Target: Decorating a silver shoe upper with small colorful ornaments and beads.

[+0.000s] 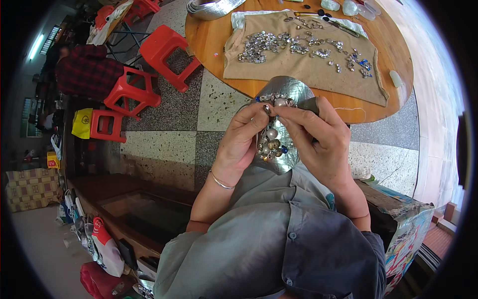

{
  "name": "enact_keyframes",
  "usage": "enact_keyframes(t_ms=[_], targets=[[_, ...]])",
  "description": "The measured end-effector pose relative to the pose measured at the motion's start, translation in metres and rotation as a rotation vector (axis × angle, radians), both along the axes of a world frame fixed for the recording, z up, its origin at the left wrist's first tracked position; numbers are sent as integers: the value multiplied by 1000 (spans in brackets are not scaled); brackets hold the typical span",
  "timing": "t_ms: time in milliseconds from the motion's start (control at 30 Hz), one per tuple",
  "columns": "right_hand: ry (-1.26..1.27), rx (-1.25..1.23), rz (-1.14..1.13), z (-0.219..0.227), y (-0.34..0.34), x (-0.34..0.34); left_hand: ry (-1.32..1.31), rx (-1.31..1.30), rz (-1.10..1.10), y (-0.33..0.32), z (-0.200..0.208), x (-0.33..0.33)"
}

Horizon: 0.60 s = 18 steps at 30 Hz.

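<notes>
A curved silver sheet (286, 85) rests on my lap, with a cluster of pearls and shiny beads (271, 144) along it. My left hand (238, 142) pinches a small faceted gem (267, 109) between thumb and forefinger above the sheet. Closed at the fingertips, my right hand (322, 142) meets the gem from the other side; what its tips hold is too small to make out. A dark olive piece (310, 104) shows beside its raised fingers. On the table beyond, a tan cloth (303, 74) bears many loose clear gems (261, 46) and some blue ones (366, 65).
The round wooden table (209, 50) also carries a silver roll (214, 9), tweezers (343, 27) and small clear plastic bags (350, 7). Red stools (164, 50) stand at the left, near a person in a checked shirt (88, 70). A worn box (398, 214) is on my right.
</notes>
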State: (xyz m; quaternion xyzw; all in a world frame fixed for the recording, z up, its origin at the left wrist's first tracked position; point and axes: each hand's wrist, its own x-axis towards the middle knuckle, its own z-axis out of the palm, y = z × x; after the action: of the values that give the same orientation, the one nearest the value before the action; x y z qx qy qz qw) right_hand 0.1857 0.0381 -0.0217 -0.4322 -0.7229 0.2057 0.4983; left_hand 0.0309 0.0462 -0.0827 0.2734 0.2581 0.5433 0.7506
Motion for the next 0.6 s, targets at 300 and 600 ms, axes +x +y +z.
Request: enact_keyframes(t_ms=[300, 600], targets=[[-8, -25, 2, 2, -2, -1, -10, -26, -4, -1, 1, 1], [99, -227, 66, -10, 2, 7, 528, 317, 232, -6, 8, 8]])
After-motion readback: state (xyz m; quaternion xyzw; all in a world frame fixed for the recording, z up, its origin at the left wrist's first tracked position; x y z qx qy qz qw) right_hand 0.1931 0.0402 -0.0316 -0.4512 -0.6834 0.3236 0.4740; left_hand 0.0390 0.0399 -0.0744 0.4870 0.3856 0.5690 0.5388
